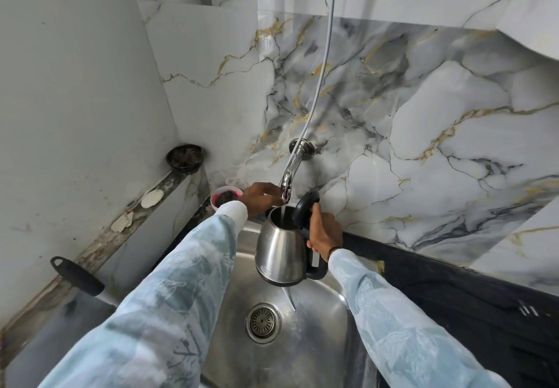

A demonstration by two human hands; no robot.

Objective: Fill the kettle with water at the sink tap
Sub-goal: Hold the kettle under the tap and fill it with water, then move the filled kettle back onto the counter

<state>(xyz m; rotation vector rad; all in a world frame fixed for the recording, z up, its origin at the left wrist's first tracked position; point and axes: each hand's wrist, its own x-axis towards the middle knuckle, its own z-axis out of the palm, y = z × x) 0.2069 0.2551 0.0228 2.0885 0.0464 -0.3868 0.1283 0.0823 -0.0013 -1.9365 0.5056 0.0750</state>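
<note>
A steel kettle (279,251) with a black handle hangs over the sink, its black lid (305,207) flipped open. My right hand (324,230) grips the kettle's handle. The chrome tap (292,165) juts from the marble wall, and a thin stream of water falls from its spout into the kettle's mouth. My left hand (262,197) is closed on the tap's end by the spout.
The steel sink (305,336) has a round drain strainer (262,322) below the kettle. A pink bowl (225,195) sits at the sink's back left. A dark bowl (185,158) and soap pieces rest on the left ledge. A black-handled utensil (77,275) lies at the left. A black counter (453,294) runs along the right.
</note>
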